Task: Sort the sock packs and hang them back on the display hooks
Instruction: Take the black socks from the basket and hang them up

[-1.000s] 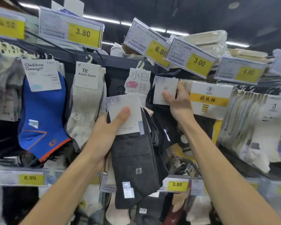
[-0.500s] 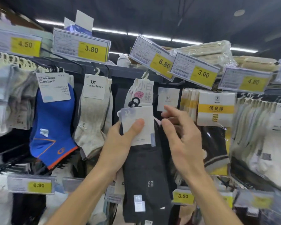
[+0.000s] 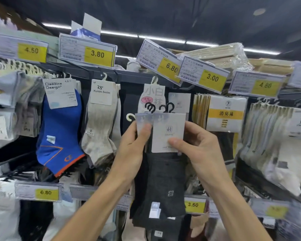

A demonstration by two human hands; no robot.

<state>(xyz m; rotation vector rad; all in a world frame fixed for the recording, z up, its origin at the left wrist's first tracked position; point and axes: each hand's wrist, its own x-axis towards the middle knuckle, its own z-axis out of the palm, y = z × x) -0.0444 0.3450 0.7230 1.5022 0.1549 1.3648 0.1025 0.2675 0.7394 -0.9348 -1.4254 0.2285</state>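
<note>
Several dark grey sock packs (image 3: 165, 181) with white card headers and black plastic hooks (image 3: 167, 107) hang in front of me. My left hand (image 3: 134, 148) grips the rear packs, thumb on their header card (image 3: 142, 122). My right hand (image 3: 198, 150) pinches the front pack's white header card (image 3: 169, 131) between thumb and fingers. The black hooks stand free below the display bar (image 3: 87, 72). Behind them a matching pack's card (image 3: 179, 103) hangs on the rack.
Blue socks (image 3: 59, 133) and beige Kunao socks (image 3: 101, 122) hang to the left, a white sock pack (image 3: 153, 96) behind, yellow-label packs (image 3: 226, 113) and white packs (image 3: 274, 136) to the right. Price tags 3.80 (image 3: 97, 54), 6.80 (image 3: 170, 66), 3.00 (image 3: 212, 78) jut out above.
My right hand left the hanging pack on the rack, came down and took hold of the front pack's card. The held packs rose slightly and fanned, showing two cards.
</note>
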